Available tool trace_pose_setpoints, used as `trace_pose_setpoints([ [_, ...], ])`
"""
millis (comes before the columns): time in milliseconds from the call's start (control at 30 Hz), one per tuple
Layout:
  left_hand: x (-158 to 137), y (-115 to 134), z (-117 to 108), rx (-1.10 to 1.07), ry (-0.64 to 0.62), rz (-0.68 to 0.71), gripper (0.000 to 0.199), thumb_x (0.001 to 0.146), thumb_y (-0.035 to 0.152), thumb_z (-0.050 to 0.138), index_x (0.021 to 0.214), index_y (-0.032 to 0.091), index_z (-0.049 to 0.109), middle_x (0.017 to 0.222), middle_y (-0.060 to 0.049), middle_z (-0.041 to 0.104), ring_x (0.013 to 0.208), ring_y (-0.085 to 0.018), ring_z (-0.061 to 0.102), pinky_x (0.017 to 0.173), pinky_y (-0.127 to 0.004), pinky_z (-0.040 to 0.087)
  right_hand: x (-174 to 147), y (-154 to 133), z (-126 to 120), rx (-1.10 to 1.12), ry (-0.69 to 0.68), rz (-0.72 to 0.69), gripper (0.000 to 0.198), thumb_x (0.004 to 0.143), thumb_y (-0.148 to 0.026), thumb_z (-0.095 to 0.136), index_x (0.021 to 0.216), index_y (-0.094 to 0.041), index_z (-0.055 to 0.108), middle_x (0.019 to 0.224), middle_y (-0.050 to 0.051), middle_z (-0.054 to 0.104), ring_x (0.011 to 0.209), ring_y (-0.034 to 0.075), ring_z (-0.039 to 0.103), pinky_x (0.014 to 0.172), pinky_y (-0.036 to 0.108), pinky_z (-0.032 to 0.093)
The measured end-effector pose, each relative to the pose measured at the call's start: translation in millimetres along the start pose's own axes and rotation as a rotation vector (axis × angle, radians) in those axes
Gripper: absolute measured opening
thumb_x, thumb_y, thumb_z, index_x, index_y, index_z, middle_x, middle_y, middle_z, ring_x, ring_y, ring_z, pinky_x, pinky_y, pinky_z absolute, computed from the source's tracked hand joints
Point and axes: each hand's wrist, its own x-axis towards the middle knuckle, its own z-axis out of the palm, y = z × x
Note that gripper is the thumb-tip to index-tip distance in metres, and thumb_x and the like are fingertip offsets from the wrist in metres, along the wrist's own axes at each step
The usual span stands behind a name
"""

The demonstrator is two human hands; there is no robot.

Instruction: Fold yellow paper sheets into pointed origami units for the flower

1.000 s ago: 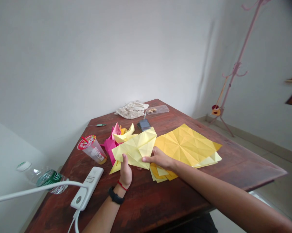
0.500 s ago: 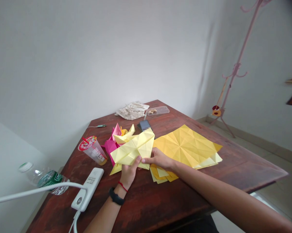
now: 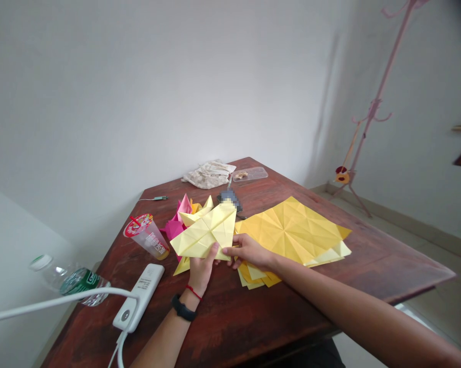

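A pale yellow sheet of origami paper [image 3: 205, 232], creased and partly folded, is held up over the table between both hands. My left hand [image 3: 201, 268] grips its lower edge, thumb on the front face and fingers behind, out of sight. At the lower right corner my right hand [image 3: 249, 251] pinches the same paper between thumb and fingers. Behind the sheet lie folded pink and magenta paper pieces [image 3: 175, 227], partly covered by it. To the right, creased golden yellow paper [image 3: 287, 227] lies flat on top of other yellow sheets.
On the left of the wooden table [image 3: 230, 317] stand a tilted plastic cup [image 3: 149, 237] and a white power strip [image 3: 138, 299] with its cable. A water bottle [image 3: 72, 281] is beyond the left edge. Further back are a phone [image 3: 236, 199], a crumpled cloth [image 3: 209, 175] and a clear tray [image 3: 257, 174].
The pale yellow paper has shifted slightly left and tilted, with both hands still on it. My right hand's fingers have spread a little below the corner.
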Motion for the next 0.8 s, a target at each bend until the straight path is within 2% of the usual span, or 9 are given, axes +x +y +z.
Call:
trace_pose_setpoints([
  [133, 0, -3, 1, 0.034, -0.075, -0.015, 0.033, 0.066, 0.043, 0.084, 0.069, 0.014, 0.067, 0.057, -0.001, 0.066, 0.048, -0.015, 0.057, 0.046, -0.027, 0.05, -2, -3, 1, -0.031, -0.036, 0.002, 0.048, 0.076, -0.055, 0.077, 0.094, -0.011, 0.068, 0.085, 0.011, 0.075, 0.061, 0.014, 0.069, 0.053, 0.023, 0.057],
  [433, 0, -2, 4, -0.035, -0.074, -0.031, 0.036, 0.068, 0.046, 0.082, 0.072, 0.015, 0.065, 0.057, 0.0, 0.064, 0.047, -0.014, 0.056, 0.045, -0.027, 0.049, -2, 2, 2, -0.13, -0.091, -0.051, 0.05, 0.08, -0.06, 0.071, 0.092, -0.011, 0.069, 0.085, 0.01, 0.074, 0.06, 0.013, 0.068, 0.056, 0.024, 0.057],
  [633, 2, -1, 3, -0.101, -0.056, -0.066, 0.045, 0.067, 0.048, 0.083, 0.093, 0.013, 0.068, 0.079, -0.005, 0.074, 0.055, -0.016, 0.063, 0.047, -0.026, 0.051, -1, 10, 4, -0.257, -0.098, -0.085, 0.057, 0.08, -0.067, 0.066, 0.082, -0.011, 0.071, 0.065, 0.006, 0.069, 0.058, 0.015, 0.067, 0.055, 0.026, 0.055],
  [800, 3, -5, 2, -0.152, -0.13, -0.105, 0.042, 0.069, 0.051, 0.081, 0.08, 0.013, 0.068, 0.059, -0.002, 0.069, 0.046, -0.015, 0.06, 0.044, -0.026, 0.047, -2, 9, 4, -0.258, -0.111, -0.086, 0.058, 0.08, -0.07, 0.065, 0.077, -0.011, 0.071, 0.064, 0.006, 0.069, 0.058, 0.016, 0.066, 0.055, 0.026, 0.054],
])
